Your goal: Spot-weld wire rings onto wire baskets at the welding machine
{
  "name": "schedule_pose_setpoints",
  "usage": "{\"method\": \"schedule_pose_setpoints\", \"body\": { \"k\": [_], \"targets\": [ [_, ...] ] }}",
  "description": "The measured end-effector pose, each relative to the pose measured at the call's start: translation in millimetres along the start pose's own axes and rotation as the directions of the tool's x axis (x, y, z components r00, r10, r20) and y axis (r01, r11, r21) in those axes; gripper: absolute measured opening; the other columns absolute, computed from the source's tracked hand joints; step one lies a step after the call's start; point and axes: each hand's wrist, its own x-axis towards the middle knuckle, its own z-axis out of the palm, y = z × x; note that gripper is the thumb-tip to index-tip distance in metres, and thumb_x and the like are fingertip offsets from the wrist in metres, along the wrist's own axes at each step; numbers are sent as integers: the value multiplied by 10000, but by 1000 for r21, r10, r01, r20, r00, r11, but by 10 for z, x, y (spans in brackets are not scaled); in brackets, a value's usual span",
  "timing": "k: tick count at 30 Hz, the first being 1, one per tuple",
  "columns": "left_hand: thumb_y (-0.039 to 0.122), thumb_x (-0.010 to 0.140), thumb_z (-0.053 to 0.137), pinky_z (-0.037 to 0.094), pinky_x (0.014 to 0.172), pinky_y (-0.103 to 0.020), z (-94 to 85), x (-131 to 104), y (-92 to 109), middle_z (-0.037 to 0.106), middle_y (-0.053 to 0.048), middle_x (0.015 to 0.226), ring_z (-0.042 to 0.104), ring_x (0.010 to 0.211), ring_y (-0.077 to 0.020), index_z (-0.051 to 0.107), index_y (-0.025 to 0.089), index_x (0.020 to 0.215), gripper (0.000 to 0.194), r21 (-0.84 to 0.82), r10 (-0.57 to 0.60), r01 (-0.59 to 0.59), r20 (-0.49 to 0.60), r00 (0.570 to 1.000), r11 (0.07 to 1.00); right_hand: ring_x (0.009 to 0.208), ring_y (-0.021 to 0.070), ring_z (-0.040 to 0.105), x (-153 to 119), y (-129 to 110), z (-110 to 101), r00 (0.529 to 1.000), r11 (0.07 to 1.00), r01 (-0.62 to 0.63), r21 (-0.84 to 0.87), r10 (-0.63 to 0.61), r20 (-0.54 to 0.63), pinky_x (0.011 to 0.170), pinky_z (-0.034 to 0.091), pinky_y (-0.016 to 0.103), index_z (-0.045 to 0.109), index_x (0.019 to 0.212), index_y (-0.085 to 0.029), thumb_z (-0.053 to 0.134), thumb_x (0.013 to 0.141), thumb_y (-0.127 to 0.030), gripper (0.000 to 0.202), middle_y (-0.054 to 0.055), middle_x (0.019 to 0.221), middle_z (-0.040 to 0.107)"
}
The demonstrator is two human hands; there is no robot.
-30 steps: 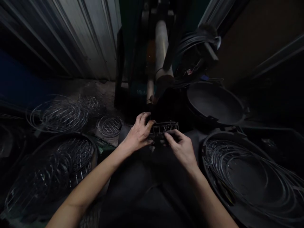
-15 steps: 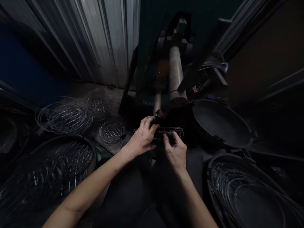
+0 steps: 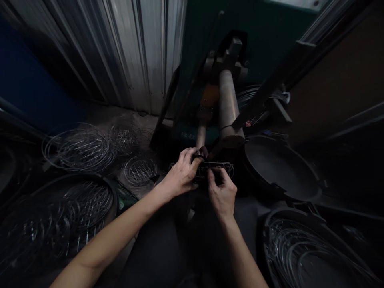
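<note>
The right hand (image 3: 222,190) pinches the near side of a wire frame (image 3: 222,163) between thumb and fingers; the left hand (image 3: 183,171) curls narrowly around it farther left. The frame is just in front of a machine's lower bar (image 3: 201,135). To the right, a tub (image 3: 266,244) holds wire rings (image 3: 295,240); to the left, another holds grids (image 3: 91,202). Beyond, a grid pile (image 3: 82,148) lies on the floor, before the green machine (image 3: 195,86) and a ribbed wall (image 3: 144,52).
</note>
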Motion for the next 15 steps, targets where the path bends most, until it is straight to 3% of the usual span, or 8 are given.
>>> {"method": "schedule_pose_setpoints", "body": {
  "k": [9, 15],
  "targets": [
    [155, 562, 753, 409, 997, -551, 8, 66, -63, 256, -189, 1370, 260, 1298, -376, 335, 157, 1260, 814, -18, -2, 2, -1, 1000, 1000, 633, 134, 551, 76, 4, 46, 1000, 1000, 3, -6, -4, -18, 628, 408, 229, 588, 817, -188, 504, 865, -381, 216, 1, 717, 615],
    [143, 580, 740, 404, 997, -555, 1, 86, -53, 269, -200, 1366, 256, 1298, -382, 357, 140, 1242, 765, 5, -20, 20, 2, 1000, 1000, 624, 124, 538, 83, 19, 71, 1000, 1000, 11, -3, -11, -11, 620, 401, 223, 585, 802, -187, 498, 872, -361, 206, -7, 712, 601]
  ]
}}
